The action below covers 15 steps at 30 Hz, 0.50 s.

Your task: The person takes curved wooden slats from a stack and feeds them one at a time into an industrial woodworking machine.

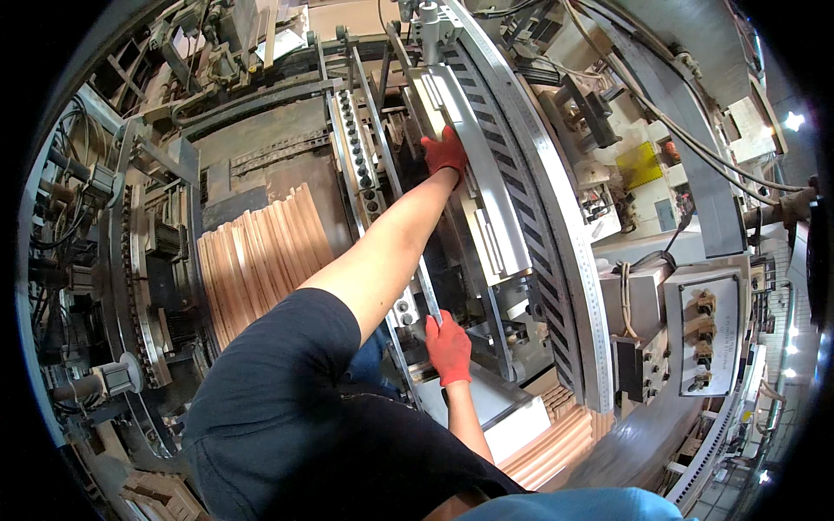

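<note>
My left hand [446, 154], in a red glove, reaches far forward onto the long silver metal cover [486, 174] of a machine. Its thumb and a finger are spread apart at the inner edge; the underside of the hand is hidden. Closer to my body, my right hand [449, 349], also red-gloved, is closed around the near end of a narrow metal bar [429, 291]. Beside that bar runs a rail with a row of black knobs [354, 143]. Under the cover's inner edge, pale strips [480, 234] show.
Wooden slats [261, 252] lie side by side on the machine bed at left. More slats [556, 443] are stacked at lower right. A striped curved guard [521, 182] borders the cover. A control box [708, 334] with several knobs stands at right, cables hanging above.
</note>
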Each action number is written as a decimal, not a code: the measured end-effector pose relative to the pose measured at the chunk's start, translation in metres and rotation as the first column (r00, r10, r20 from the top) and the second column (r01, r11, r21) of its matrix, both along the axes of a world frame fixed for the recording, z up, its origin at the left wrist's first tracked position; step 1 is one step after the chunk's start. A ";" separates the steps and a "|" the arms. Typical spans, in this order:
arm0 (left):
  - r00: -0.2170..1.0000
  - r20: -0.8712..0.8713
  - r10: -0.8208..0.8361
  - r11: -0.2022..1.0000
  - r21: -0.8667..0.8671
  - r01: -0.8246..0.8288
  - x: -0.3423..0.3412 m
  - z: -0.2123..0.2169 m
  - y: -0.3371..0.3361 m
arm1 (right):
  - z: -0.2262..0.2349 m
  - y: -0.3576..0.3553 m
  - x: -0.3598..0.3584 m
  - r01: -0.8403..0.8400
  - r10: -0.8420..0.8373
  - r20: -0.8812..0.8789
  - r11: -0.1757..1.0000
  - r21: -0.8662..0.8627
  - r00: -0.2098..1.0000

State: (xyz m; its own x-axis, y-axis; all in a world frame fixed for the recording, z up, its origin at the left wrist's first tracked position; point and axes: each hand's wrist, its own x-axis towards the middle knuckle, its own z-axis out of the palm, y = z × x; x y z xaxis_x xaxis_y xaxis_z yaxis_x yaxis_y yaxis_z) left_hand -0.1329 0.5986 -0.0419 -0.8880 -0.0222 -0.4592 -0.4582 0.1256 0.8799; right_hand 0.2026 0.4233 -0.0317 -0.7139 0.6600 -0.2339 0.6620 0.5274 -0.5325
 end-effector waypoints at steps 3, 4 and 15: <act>0.999 0.025 -0.026 0.999 0.023 0.025 -0.005 -0.004 0.001 | -0.002 0.002 -0.001 -0.028 0.027 0.035 0.999 0.045 0.999; 0.999 0.021 -0.034 0.999 -0.004 0.034 -0.006 -0.006 0.001 | 0.000 0.001 -0.001 -0.041 0.040 0.020 0.997 0.067 0.999; 0.987 0.153 0.049 0.999 -0.027 -0.045 -0.044 0.001 0.008 | -0.003 0.002 -0.006 -0.036 0.034 0.031 0.996 0.083 0.999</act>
